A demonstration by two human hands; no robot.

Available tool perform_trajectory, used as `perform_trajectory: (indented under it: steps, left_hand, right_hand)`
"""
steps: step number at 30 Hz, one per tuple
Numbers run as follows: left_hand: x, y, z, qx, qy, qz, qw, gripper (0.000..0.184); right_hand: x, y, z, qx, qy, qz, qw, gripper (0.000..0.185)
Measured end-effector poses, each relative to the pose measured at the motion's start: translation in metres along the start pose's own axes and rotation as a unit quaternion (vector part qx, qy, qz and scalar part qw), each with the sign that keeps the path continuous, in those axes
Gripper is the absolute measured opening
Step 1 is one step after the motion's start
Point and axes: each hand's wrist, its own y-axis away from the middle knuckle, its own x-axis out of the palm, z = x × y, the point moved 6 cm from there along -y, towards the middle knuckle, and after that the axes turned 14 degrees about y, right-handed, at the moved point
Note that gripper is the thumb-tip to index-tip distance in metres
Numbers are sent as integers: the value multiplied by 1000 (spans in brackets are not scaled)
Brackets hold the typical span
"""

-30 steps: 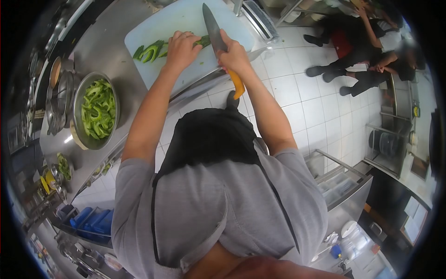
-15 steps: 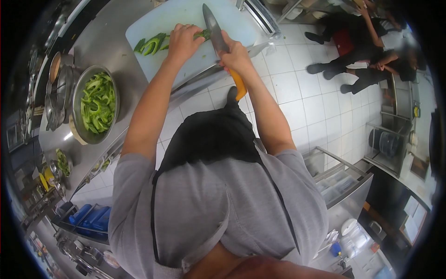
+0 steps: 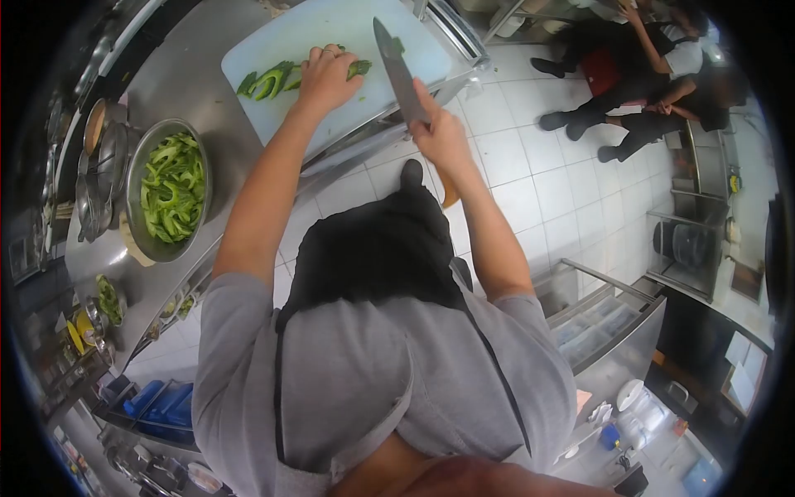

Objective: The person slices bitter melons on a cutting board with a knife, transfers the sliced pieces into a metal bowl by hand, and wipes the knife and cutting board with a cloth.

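The knife (image 3: 392, 66), clasped in the right hand (image 3: 444, 139), has drawn back from the green vegetable (image 3: 359, 69) lying beneath and beside the left hand (image 3: 329, 81), which holds it against the board (image 3: 286, 31), I'd guess to prevent rolling.

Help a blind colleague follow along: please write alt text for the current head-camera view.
A person's right hand grips a long steel knife with a yellow-orange handle, while their left hand rests over cut green vegetable pieces on a pale rectangular cutting board. To the left, a round metal bowl holds more green slices.
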Motion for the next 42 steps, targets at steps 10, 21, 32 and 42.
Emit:
perform_trajectory:
  steps: [10,21,32,42]
  left_hand:
    - [-16,5,-4,19,64,-85,994,38]
    - [-20,-61,24,11,50,-95,994,41]
    - [-28,-61,58,-163,385,-174,892,20]
    - [-59,31,107,-291,730,-193,588,38]
  right_hand:
    - [-3,-105,0,-97,371,-62,921,57]
    - [-6,-131,-19,-141,207,-12,968,35]
    - [-6,-158,-2,-152,239,0,959,34]
    - [22,-142,85,-234,152,165,946,79]
